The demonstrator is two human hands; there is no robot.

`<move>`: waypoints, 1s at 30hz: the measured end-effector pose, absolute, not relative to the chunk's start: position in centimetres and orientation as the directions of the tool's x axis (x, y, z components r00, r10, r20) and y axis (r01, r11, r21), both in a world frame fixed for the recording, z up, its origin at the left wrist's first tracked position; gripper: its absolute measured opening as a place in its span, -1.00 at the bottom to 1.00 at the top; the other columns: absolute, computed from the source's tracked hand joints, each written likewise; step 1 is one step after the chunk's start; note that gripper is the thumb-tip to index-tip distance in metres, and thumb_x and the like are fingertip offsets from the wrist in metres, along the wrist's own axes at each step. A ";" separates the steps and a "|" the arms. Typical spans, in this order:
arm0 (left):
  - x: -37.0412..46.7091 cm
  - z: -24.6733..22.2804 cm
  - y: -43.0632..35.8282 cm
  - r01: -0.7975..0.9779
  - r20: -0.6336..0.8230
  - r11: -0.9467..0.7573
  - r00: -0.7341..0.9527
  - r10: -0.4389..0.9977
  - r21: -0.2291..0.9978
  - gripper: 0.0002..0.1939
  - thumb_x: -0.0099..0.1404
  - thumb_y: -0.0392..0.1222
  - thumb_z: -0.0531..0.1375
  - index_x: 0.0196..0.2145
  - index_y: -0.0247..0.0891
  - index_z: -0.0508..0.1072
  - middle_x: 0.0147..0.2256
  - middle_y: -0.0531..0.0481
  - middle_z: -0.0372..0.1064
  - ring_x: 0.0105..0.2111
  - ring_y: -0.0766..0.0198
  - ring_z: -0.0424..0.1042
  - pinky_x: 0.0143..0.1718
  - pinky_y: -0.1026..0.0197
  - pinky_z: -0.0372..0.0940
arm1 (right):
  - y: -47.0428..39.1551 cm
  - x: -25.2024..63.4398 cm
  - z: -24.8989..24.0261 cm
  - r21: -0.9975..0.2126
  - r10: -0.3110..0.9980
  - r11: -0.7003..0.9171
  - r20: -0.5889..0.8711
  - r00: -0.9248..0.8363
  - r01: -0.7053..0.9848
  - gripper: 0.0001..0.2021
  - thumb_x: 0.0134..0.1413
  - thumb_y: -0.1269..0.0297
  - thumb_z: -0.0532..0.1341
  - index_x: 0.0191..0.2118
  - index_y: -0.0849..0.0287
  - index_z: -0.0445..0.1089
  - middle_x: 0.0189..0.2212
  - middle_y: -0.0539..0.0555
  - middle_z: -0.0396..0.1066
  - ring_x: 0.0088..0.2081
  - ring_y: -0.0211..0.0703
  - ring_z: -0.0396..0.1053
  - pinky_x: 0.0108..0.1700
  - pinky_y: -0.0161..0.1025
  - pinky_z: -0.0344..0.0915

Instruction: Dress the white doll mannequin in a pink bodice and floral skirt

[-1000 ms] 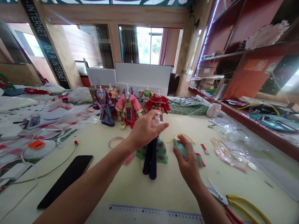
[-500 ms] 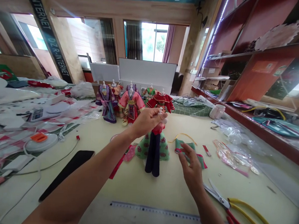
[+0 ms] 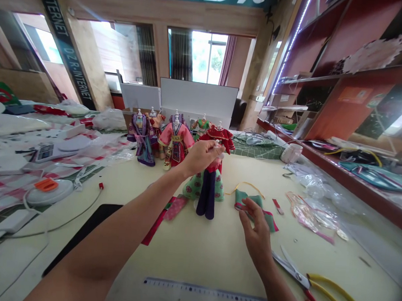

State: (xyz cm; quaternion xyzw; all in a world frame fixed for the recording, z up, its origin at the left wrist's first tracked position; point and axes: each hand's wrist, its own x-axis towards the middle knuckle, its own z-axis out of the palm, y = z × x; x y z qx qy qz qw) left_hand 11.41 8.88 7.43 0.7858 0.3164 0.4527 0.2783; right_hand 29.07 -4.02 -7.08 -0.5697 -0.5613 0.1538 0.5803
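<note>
My left hand (image 3: 203, 156) pinches the neck of a headless doll form in a red top and dark blue trousers (image 3: 207, 194), held upright. Behind its legs spreads a green skirt with red flowers (image 3: 194, 186). My right hand (image 3: 256, 222) is open, fingers apart, over a folded green cloth with red edging (image 3: 270, 220); whether it touches the cloth is hard to tell. A yellow cord (image 3: 253, 184) curves beside the cloth. Left of the doll lie a pink patterned piece (image 3: 176, 208) and a red strip (image 3: 153, 229).
Dressed doll forms stand behind, one in pink (image 3: 177, 142), one in purple (image 3: 142, 138). Scissors (image 3: 298, 277) lie at the right, a ruler (image 3: 206, 292) in front, a black phone (image 3: 83, 234) at the left. Plastic bags (image 3: 320, 212) lie farther right.
My left hand and the doll have moved slightly up and away, so the trouser legs end higher in view. My right hand has barely moved.
</note>
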 end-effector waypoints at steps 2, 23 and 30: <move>11.5 7.3 9.2 0.246 0.535 -0.644 0.388 0.751 0.724 -0.65 0.24 0.02 0.10 -0.35 -0.36 0.46 -0.44 -0.02 0.39 -0.44 0.33 0.35 -0.37 0.30 0.25 | -4.0 29.1 -7.2 -0.835 0.822 0.297 0.471 0.322 0.464 -0.61 0.14 0.08 0.13 0.03 0.17 0.24 -0.05 0.23 0.36 -0.07 0.02 0.36 -0.09 -0.05 0.33; 11.3 8.2 9.1 0.211 0.494 -0.584 0.357 0.793 0.784 -0.44 0.08 0.07 0.27 -0.07 -0.39 0.36 -0.23 -0.17 0.40 -0.19 0.15 0.41 -0.21 0.15 0.31 | -4.2 28.1 -8.8 -0.514 0.800 0.377 0.600 0.010 0.770 -0.74 0.20 0.25 0.05 -0.03 0.18 0.29 -0.14 0.21 0.38 -0.12 0.02 0.36 -0.27 -0.12 0.38; 9.5 7.7 8.2 0.253 0.538 -0.596 0.264 0.800 0.762 -0.39 0.13 0.06 0.24 0.02 -0.38 0.28 -0.17 -0.20 0.39 -0.18 0.15 0.42 -0.20 0.15 0.33 | -4.0 28.3 -9.1 -0.502 0.805 0.375 0.593 -0.006 0.779 -0.75 0.19 0.24 0.06 -0.06 0.17 0.30 -0.14 0.19 0.38 -0.13 0.02 0.37 -0.27 -0.13 0.38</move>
